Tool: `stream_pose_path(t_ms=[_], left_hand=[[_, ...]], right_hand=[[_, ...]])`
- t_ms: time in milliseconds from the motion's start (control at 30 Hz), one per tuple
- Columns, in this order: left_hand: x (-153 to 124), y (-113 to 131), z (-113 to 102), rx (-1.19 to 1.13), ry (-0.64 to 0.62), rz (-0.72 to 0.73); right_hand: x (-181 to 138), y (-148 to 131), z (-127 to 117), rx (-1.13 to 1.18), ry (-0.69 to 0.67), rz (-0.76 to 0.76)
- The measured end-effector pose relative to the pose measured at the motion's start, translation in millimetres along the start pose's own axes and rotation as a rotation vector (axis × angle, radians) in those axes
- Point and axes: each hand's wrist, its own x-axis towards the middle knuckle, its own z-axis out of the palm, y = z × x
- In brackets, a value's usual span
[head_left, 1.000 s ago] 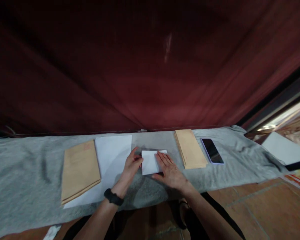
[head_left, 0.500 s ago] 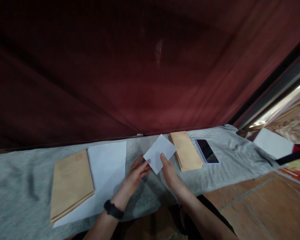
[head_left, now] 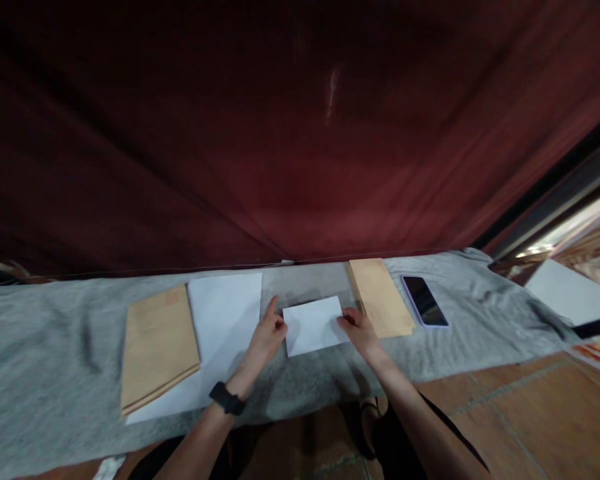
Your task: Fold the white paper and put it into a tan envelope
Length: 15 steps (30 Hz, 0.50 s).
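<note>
A small white sheet of paper (head_left: 313,327), which looks folded, is stretched level between my two hands above the grey cloth. My right hand (head_left: 361,331) pinches its right edge between thumb and fingers. At the left edge my left hand (head_left: 269,333), with a black band on the wrist, grips the paper with thumb and curled fingers while the index finger points outward. Right of the paper lies a stack of narrow brown envelopes (head_left: 383,297). On the left, larger brown envelopes (head_left: 160,347) partly cover white paper sheets (head_left: 227,320).
A phone (head_left: 424,301) with a purple edge lies right of the narrow envelopes. The grey cloth (head_left: 490,300) covers the long surface, with a dark red curtain (head_left: 300,167) behind it. Tiled floor (head_left: 545,413) shows at the lower right.
The white paper has turned from a diamond-like tilt to nearly level. My right hand has shifted from the paper's lower side to its right edge; my left hand now closes on its left edge.
</note>
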Motion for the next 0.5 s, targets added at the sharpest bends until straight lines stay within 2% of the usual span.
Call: stream_pose_path(t_ms=[200,400,500], left_hand=[[-7.9,7.0,13.9,0.209,0.067,0.066],[-11.2,11.0,21.2,0.521,0.035,0.066],[-12.7,13.1,21.7,0.572,0.016,0.076]], right_hand=[[-13.6,-9.1,-1.5,-0.752,-0.008,-0.05],[-16.9,-11.4,-2.1,-0.896,-0.001,-0.057],[-17.8,-14.5,2.6,-0.936,0.037,-0.196]])
